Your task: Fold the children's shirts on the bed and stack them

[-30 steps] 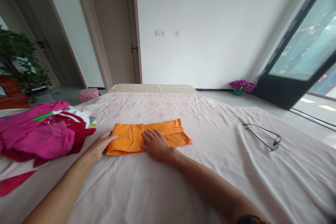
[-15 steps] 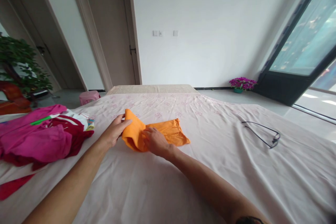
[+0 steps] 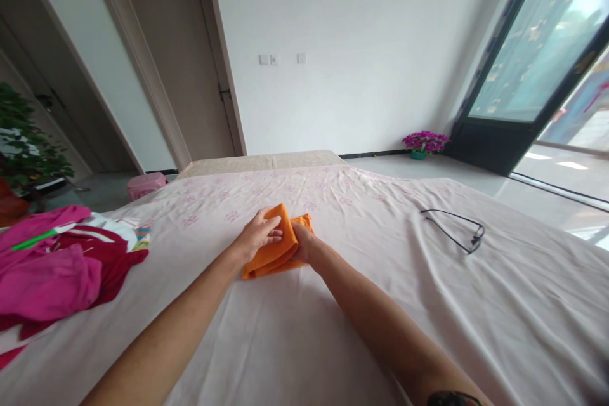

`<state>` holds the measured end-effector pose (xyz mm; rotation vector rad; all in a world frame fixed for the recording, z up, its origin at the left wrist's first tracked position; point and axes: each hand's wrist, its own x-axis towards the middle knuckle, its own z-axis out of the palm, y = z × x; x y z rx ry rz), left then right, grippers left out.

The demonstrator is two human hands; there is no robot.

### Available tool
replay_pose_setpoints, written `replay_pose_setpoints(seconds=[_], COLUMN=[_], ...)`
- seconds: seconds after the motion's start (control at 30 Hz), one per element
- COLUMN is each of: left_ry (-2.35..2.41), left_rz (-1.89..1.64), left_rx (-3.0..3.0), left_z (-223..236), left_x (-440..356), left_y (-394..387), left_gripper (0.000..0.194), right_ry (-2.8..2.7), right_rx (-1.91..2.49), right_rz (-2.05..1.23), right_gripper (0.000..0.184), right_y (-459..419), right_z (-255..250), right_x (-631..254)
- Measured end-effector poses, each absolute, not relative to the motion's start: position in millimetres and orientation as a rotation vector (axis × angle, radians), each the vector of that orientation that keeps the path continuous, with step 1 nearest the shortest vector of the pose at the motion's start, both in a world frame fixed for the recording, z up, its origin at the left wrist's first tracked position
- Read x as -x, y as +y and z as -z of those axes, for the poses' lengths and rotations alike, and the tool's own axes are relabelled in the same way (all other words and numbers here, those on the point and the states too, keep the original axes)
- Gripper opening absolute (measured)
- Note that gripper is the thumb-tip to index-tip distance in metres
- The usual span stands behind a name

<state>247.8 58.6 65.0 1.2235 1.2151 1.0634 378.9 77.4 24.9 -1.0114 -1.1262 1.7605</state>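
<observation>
A folded orange cloth (image 3: 273,259) lies in front of me, its left part turned over toward the right and the fold standing partly up. My left hand (image 3: 259,235) holds the turned-over part, with fingers lying across its face. At the right side of the fold, my right hand (image 3: 304,244) grips the cloth; most of its fingers are hidden behind the layers. A crumpled end of the same cloth shows just beyond my right hand.
A pale flowered sheet (image 3: 200,323) covers the surface under my hands. To the left lies a heap of pink, red and white clothes (image 3: 61,266). Black-framed glasses (image 3: 457,228) rest on the right. A pink stool (image 3: 145,185) stands beyond the left edge.
My left hand has brought the cloth's left end over to the right, making it more compact. My right hand has shifted to the fold's right side. The view has turned slightly right.
</observation>
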Motion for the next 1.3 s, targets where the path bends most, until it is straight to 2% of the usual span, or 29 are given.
replay_pose_setpoints(seconds=[0.07, 0.13, 0.2, 0.33, 0.4, 0.5, 0.73, 0.97, 1.1, 1.2, 1.3], left_ry=[1.234, 1.300, 1.367, 1.528, 1.596, 1.632, 1.534, 1.268, 1.205, 1.275, 1.369], left_rz=[-1.100, -1.131, -1.103, -0.947, -0.894, -0.896, -1.036, -1.254, -1.231, -1.140, -1.120], left_rx=[-1.356, -1.580, -1.837, -2.287, -2.386, -2.393, -2.196, -1.366, -0.820, -0.718, -0.759], left_z=[-53, -41, -29, -6, 4, 19, 32, -33, -61, -52, -26], left_x=[-246, -238, -227, -209, -204, -199, -195, -178, -129, -84, -52], left_y=[57, 50, 39, 13, 7, 9, 16, 13, 25, 27, 22], left_gripper=[0.062, 0.052, 0.051, 0.069, 0.071, 0.064, 0.063, 0.063, 0.063, 0.048, 0.047], right_ry=[-0.975, -0.813, -0.764, -0.773, -0.774, -0.777, -1.037, -1.073, -1.137, -1.196, -1.275], right_rx=[0.991, 0.931, 0.917, 1.038, 1.077, 1.099, 1.179, 1.038, 0.868, 0.901, 1.003], right_rz=[-1.845, -1.961, -2.007, -1.967, -1.927, -1.951, -1.714, -1.749, -2.006, -1.990, -1.822], right_gripper=[0.044, 0.047, 0.038, 0.011, 0.016, 0.023, 0.021, 0.013, 0.024, 0.022, 0.023], right_y=[79, 80, 80, 81, 82, 83, 82, 74, 67, 64, 67], right_z=[-24, -24, -24, -22, -20, -17, -15, -51, -64, -59, -46], right_x=[-390, -396, -398, -392, -387, -382, -389, -350, -302, -283, -286])
